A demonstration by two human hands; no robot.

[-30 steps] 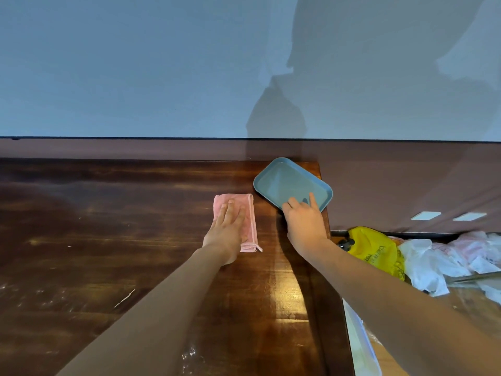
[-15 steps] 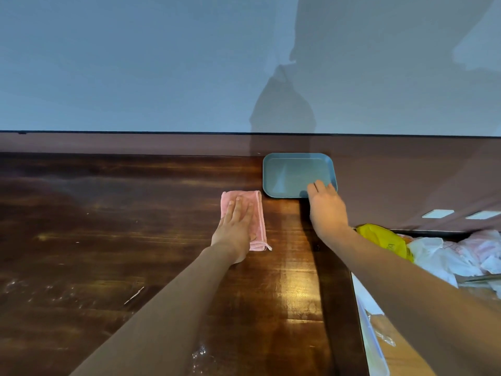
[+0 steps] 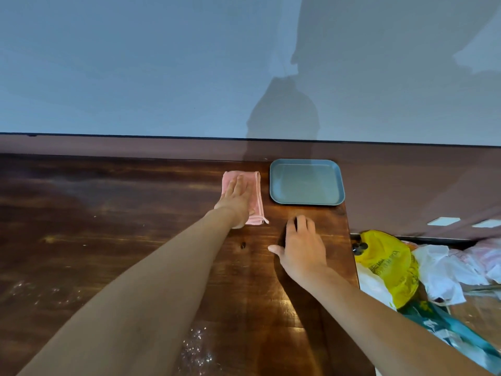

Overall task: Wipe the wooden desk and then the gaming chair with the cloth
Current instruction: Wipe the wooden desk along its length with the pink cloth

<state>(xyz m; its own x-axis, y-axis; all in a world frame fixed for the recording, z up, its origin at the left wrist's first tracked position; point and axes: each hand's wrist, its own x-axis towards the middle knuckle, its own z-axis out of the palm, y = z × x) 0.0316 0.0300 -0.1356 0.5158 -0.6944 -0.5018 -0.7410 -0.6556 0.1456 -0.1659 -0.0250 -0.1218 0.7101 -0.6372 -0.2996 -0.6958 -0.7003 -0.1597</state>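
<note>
We have our left hand (image 3: 238,198) laid flat on the folded pink cloth (image 3: 256,203), fingers straight and close together, pressing it onto the dark wooden bench (image 3: 108,226) rather than gripping it. A flat palm spreads the load over the whole pad, which we judge suits wiping better than a pinch would. The cloth lies under that hand and a little beyond its fingertips, its hemmed edge showing on the side toward our other hand, close to the far edge of the bench by the wall. Our right hand (image 3: 303,248) rests palm down on bare wood, nearer to us than the left hand and apart from the cloth. Its fingers are loosely bent, the thumb is out to the side, and it holds nothing; it reads to us as a brace for the forward lean. Beyond its fingertips, not touching them, a blue-grey tray (image 3: 306,183) sits squarely in the far corner of the bench, just beside the cloth with a narrow strip of wood between them. Tucked there, it leaves the wood around both hands open for strokes. Pale specks (image 3: 198,346) beside our left forearm suggest the near part is not yet wiped. Outward of the right hand, off the end of the bench, lie a yellow bag (image 3: 387,256) and crumpled white material. The gaming chair is not in view, so we place ourselves in the bench stage.
</note>
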